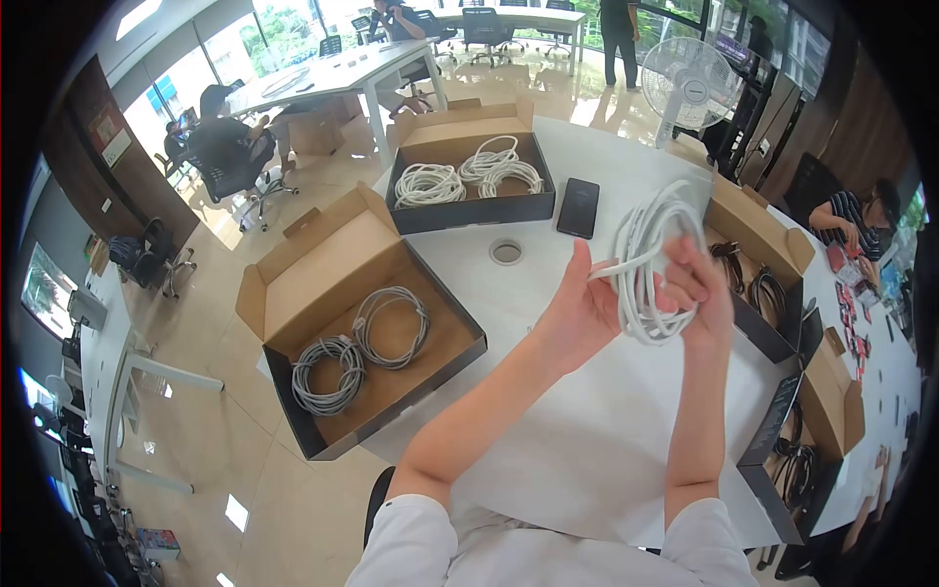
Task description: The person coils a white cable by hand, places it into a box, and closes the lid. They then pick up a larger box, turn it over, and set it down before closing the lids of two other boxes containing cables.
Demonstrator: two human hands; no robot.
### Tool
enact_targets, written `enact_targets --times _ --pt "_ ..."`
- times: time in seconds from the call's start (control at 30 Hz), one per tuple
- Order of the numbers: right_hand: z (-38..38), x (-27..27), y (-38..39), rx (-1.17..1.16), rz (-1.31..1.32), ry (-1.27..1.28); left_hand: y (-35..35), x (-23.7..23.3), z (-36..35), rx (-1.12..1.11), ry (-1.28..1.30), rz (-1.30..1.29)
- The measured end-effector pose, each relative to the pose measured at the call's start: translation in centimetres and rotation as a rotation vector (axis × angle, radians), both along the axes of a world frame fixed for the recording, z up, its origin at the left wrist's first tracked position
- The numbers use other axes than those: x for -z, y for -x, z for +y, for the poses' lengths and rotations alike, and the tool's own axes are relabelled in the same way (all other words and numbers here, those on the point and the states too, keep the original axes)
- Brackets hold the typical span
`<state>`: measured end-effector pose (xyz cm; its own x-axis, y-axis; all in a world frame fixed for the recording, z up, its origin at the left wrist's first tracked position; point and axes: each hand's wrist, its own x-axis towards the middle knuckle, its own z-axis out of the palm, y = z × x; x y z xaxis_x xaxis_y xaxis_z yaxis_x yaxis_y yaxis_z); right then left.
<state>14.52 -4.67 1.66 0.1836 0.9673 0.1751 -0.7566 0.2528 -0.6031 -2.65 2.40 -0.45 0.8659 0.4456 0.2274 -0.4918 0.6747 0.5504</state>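
Note:
A coiled white cable (638,279) is held up over the white table (587,430) between my two hands. My left hand (590,303) grips the coil's left side, thumb pointing up. On the right side, my right hand (702,289) has its fingers curled around the loops, slightly blurred. Beyond them lies a black phone (578,207). An open box (469,210) at the back holds white cable coils (430,184). To the left, another open box (411,323) contains two grey cable coils (329,375).
Two more open boxes with dark cables (768,293) stand along the right. A round grommet (506,251) sits in the tabletop. Behind the table is a white fan (690,83). Another person (856,220) works at the right; others are farther back.

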Motion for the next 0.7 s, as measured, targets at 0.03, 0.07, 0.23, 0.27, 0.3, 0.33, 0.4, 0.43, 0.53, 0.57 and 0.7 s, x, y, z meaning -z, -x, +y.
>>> enact_targets --times 0.03,0.07,0.23,0.27,0.3,0.33,0.4,0.43,0.53,0.57,0.7 --pt "1.1 1.4 0.5 -0.156 0.132 -0.042 0.2 -0.5 0.0 0.0 -0.062 -0.062" --pt "1.6 2.2 0.9 -0.166 0.056 0.029 0.5 -0.8 0.0 0.002 -0.124 -0.123" --pt "3.1 3.8 5.8 -0.101 -0.146 0.304 2.2 -2.8 0.1 -0.123 -0.153 0.117" --pt "3.2 3.8 5.4 -0.071 -0.186 0.331 2.2 -2.6 1.0 -0.138 -0.099 0.149" --pt "3.4 3.7 5.1 -0.041 -0.228 0.356 2.2 -2.6 1.7 -0.155 -0.046 0.178" --pt "3.6 3.6 4.8 -0.012 -0.27 0.381 2.5 -2.7 2.3 -0.134 -0.023 0.177" --pt "3.5 3.3 4.0 0.132 -0.375 0.321 3.1 -2.9 3.1 -0.091 0.024 0.173" --pt "3.4 3.1 3.7 0.205 -0.425 0.292 3.2 -3.0 3.3 -0.114 -0.008 0.206" --pt "2.1 1.4 3.2 0.668 -0.819 0.233 3.6 -3.1 3.4 -0.171 -0.123 0.34" --pt "1.6 0.5 3.0 0.773 -0.983 0.14 3.6 -3.3 3.3 -0.185 -0.177 0.402" --pt "-0.5 -1.7 3.5 0.804 -1.649 -0.28 3.4 -3.0 2.9 -0.055 -0.276 0.51"
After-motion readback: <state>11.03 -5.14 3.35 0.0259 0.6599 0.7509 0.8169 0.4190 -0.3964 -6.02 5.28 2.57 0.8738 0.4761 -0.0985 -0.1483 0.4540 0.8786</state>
